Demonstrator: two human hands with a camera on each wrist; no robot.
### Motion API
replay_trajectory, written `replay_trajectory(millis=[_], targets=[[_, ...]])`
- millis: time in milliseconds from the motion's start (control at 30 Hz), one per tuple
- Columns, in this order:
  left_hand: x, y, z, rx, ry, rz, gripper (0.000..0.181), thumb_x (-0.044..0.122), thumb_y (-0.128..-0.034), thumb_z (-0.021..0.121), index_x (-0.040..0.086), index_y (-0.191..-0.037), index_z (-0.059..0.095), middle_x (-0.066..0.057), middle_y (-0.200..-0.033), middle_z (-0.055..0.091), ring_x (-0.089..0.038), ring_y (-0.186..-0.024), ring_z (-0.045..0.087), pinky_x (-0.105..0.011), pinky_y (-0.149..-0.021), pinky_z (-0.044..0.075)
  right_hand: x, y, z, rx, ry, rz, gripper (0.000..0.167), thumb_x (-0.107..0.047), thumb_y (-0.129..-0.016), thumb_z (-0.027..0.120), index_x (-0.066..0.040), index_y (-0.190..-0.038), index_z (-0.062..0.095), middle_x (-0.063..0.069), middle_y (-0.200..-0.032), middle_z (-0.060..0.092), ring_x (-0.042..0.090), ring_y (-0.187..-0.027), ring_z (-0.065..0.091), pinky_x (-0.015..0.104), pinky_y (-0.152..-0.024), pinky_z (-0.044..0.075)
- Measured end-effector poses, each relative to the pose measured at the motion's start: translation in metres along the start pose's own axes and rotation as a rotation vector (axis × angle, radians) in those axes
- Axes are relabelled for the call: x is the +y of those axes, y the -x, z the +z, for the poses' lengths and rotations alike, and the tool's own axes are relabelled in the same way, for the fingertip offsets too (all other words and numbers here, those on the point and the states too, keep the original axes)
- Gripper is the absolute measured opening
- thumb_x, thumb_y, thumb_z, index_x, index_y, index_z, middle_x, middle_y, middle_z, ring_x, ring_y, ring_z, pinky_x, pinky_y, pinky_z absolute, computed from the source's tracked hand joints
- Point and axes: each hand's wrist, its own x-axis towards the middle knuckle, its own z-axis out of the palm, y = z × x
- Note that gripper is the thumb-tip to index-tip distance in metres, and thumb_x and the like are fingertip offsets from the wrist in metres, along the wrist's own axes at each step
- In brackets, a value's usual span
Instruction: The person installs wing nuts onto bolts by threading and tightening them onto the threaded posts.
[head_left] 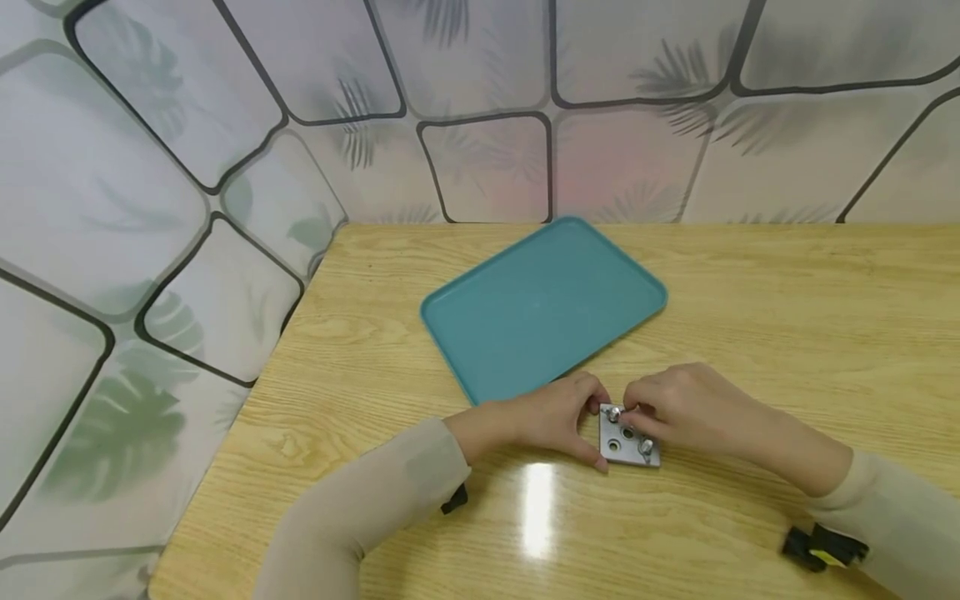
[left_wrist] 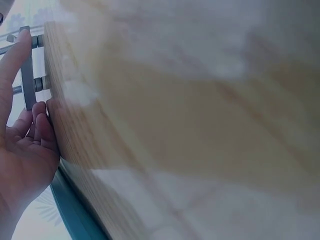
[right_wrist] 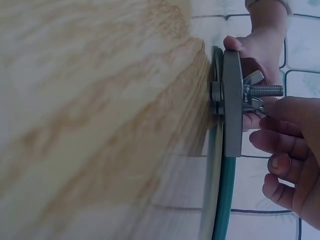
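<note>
A square grey metal plate (head_left: 631,454) with round holes lies in front of me, raised off the table on bolt heads. Two bolts carry wing nuts: one wing nut (head_left: 647,447) at the lower right corner, another wing nut (head_left: 613,414) at the upper left. My left hand (head_left: 551,417) holds the plate by its left side, thumb at the near corner and fingers at the far one. With thumb and forefinger my right hand (head_left: 678,408) pinches the upper left wing nut. A threaded bolt (right_wrist: 270,91) sticks out past its wing nut in the right wrist view.
Behind the hands a blue-green tray (head_left: 540,304) lies askew on the wooden table (head_left: 360,350), its near edge close to my left hand. A patterned curtain or wall covering (head_left: 487,167) borders the table's back and left sides.
</note>
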Motion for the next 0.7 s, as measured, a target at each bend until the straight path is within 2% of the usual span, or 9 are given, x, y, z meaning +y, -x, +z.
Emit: replay_trajectory(millis=[267, 433, 533, 700], targets=[[0.0005, -0.0005, -0.0011, -0.004, 0.002, 0.003, 0.069, 0.043, -0.0716, 0.081, 0.006, -0.119, 0.047, 0.003, -0.105, 0.045, -0.005, -0.095, 0.044, -0.009, -0.082, 0.036, -0.0003, 0.0044, -0.0001, -0.024, -0.055, -0.044, 0.016, -0.007, -0.075, 0.073, -0.020, -0.079, 0.064, -0.019, -0.067, 0.054, -0.009, -0.056, 0.035, 0.012, -0.049, 0.031], [0.0005, -0.0004, -0.0011, -0.013, 0.009, -0.004, 0.068, 0.043, -0.0726, 0.080, 0.006, -0.119, 0.047, 0.004, -0.105, 0.044, -0.005, -0.094, 0.043, -0.009, -0.081, 0.036, -0.0015, 0.0036, 0.0006, -0.029, -0.028, 0.019, 0.012, -0.017, -0.077, 0.077, -0.018, -0.081, 0.065, -0.017, -0.069, 0.057, -0.008, -0.057, 0.040, 0.014, -0.049, 0.035], [0.0003, -0.0001, -0.0007, -0.012, 0.008, -0.003, 0.067, 0.043, -0.0728, 0.080, 0.007, -0.119, 0.046, 0.004, -0.105, 0.044, -0.005, -0.094, 0.043, -0.009, -0.081, 0.036, -0.0028, 0.0013, 0.0004, -0.041, 0.011, 0.067, 0.016, -0.025, -0.077, 0.077, -0.015, -0.084, 0.067, -0.014, -0.071, 0.061, -0.006, -0.056, 0.042, 0.017, -0.048, 0.037], [0.0002, 0.0004, -0.0009, -0.012, 0.012, 0.001, 0.066, 0.042, -0.0735, 0.080, 0.007, -0.118, 0.046, 0.003, -0.104, 0.044, -0.006, -0.094, 0.043, -0.010, -0.080, 0.036, -0.0031, -0.0031, 0.0027, -0.033, 0.033, 0.088, 0.022, -0.030, -0.077, 0.077, -0.014, -0.089, 0.067, -0.013, -0.069, 0.060, -0.006, -0.055, 0.042, 0.018, -0.048, 0.036]])
